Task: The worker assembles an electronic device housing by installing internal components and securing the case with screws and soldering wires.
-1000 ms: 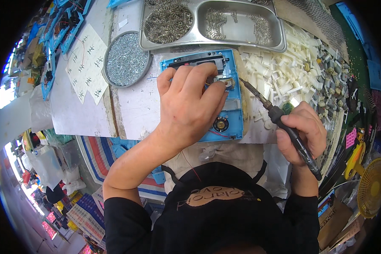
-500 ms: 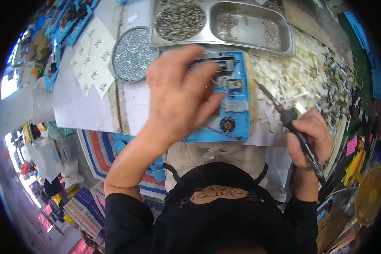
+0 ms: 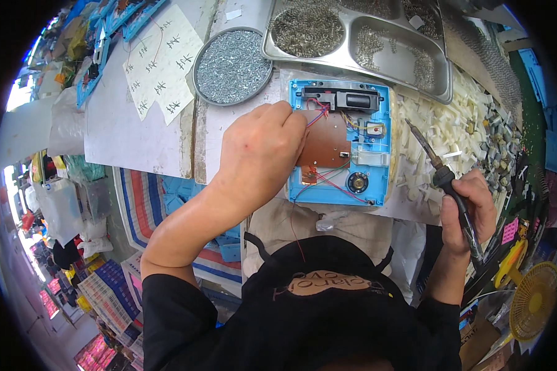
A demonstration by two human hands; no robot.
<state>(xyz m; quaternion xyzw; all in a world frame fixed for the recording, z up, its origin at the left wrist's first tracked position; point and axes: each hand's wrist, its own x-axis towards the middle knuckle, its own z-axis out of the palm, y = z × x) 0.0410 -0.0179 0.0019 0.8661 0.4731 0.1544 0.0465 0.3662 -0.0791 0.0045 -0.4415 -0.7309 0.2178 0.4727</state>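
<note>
In front of me lies an open light-blue plastic housing with electronics inside. It holds a brown circuit board, a black rectangular part along the top and a small round speaker. Red, green and yellow wires run between the parts. My left hand is closed at the left edge of the board; its fingertips are turned away, so what they grip is hidden. Right of the housing, my right hand grips a black-handled soldering iron, its metal tip pointing up and left, apart from the housing.
Beyond the housing are a round dish of small metal pins and a steel compartment tray with small metal parts. White plastic pieces are heaped on the right. A patterned paper sheet lies left. A yellow fan stands lower right.
My left hand has drawn back from over the housing to its left edge, its fingers curling in and uncovering the board. The soldering iron stays in my right hand. The whole view has shifted slightly.
</note>
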